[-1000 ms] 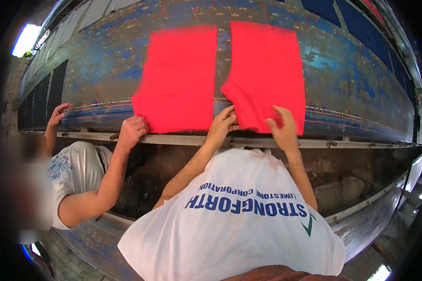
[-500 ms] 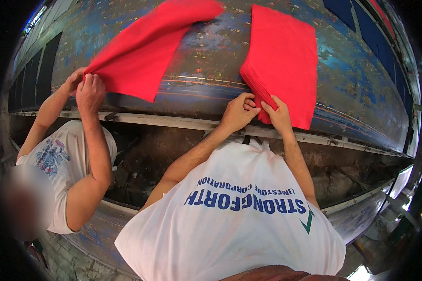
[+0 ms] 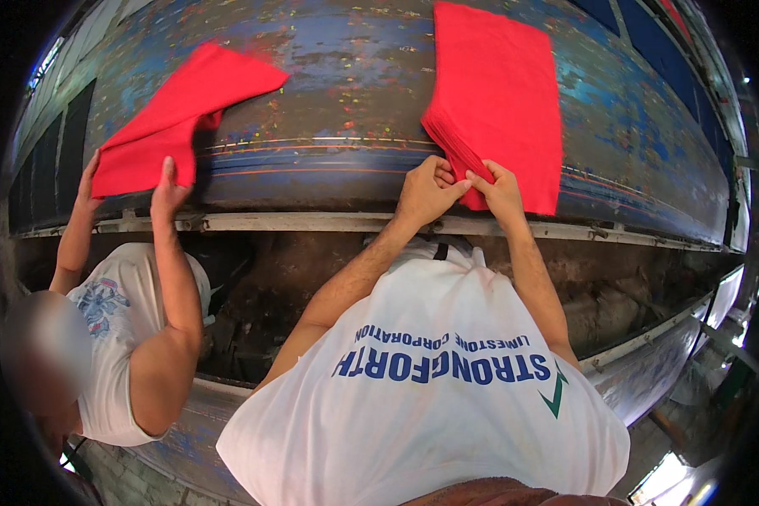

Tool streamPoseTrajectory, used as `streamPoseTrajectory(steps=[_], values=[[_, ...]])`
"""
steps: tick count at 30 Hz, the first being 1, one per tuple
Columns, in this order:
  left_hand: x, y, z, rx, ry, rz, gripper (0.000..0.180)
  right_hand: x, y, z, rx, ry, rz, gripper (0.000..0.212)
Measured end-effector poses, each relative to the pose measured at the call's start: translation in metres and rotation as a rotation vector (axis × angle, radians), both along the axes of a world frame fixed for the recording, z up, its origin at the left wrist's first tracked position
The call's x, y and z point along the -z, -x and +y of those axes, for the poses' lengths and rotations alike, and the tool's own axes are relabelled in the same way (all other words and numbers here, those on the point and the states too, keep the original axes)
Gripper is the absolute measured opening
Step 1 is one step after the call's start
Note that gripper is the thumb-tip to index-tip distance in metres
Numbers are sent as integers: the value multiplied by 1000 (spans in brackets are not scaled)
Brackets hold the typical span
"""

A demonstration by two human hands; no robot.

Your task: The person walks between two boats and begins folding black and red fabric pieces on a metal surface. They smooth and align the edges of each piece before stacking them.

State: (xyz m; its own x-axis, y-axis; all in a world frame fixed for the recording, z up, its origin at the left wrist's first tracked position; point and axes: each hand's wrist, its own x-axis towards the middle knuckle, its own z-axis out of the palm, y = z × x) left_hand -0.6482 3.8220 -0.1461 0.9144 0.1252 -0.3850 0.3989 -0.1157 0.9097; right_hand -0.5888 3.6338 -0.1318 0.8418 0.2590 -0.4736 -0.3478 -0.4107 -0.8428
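Observation:
A layered stack of red cloth (image 3: 499, 110) lies on the worn table in front of me, its folded edges fanned at the near left corner. My right hand (image 3: 501, 194) grips that near edge, thumb on the layers. Just left of it, my left hand (image 3: 428, 194) is closed with curled fingers, its thumb tip close to my right thumb at the corner of the stack. Whether a layer is pinched in the left fingers is hidden.
At the left, a co-worker (image 3: 135, 337) in a white shirt holds another red cloth (image 3: 148, 143) over the table (image 3: 337, 93), which has paint stains. A pale rail (image 3: 312, 222) runs along the near table edge. Dark blue panels (image 3: 691, 93) lie at the far right.
The co-worker's red cloth has come nearer and is bunched, with their hands now apart. My hands stay at the corner of the stack; the view has shifted slightly.

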Motion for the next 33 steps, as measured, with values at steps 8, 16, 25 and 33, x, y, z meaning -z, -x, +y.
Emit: streamPoseTrajectory(steps=[8,16,25,33], values=[[13,-4,-1,-35,-100,-10,32,6,0,-5,0,-133,40,26],[11,9,12,23,-344,0,42,8,-12,-16,41,-261,-27,28],[-11,-3,8,-216,640,231,55,-29,-2,-8,-156,31,-558,36],[-22,-38,-11,-129,519,-38,50,-24,37,-66,-181,-328,316,45]])
